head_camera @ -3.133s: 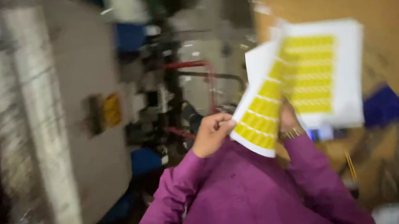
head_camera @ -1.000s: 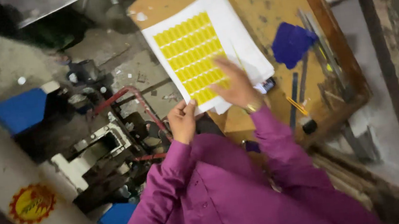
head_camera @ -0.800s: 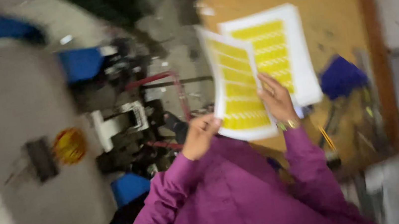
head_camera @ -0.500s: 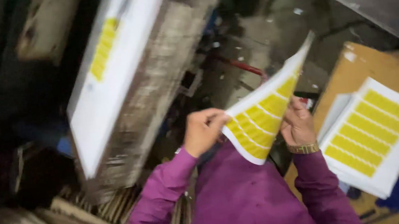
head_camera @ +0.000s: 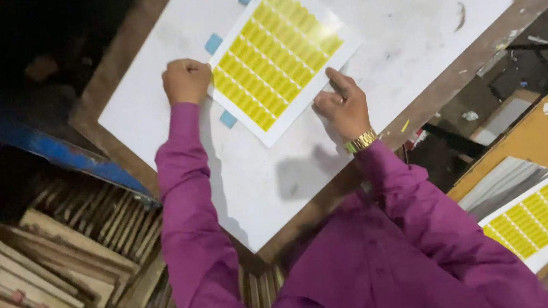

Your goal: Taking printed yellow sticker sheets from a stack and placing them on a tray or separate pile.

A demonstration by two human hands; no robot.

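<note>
A person's left hand (head_camera: 187, 81), loosely fisted, and right hand (head_camera: 342, 103), fingers together, press a yellow-printed sheet (head_camera: 280, 53) flat against blue tabs (head_camera: 214, 43) on the white board (head_camera: 411, 28), apparently squaring it.

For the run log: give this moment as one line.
left hand: on sheet's edge | right hand: fingers on yellow label sheet | sheet: flat on white board

— What carries it all?

— A brown board table (head_camera: 470, 63), tilted across the view, nearly covered by a big white sheet (head_camera: 404, 29).

— And on that?

— A sheet of yellow labels (head_camera: 276, 54) lies flat, three small blue tabs (head_camera: 214, 43) at its edges. To the right, an orange-brown table (head_camera: 547, 136) bears a paper stack (head_camera: 542, 213).
</note>
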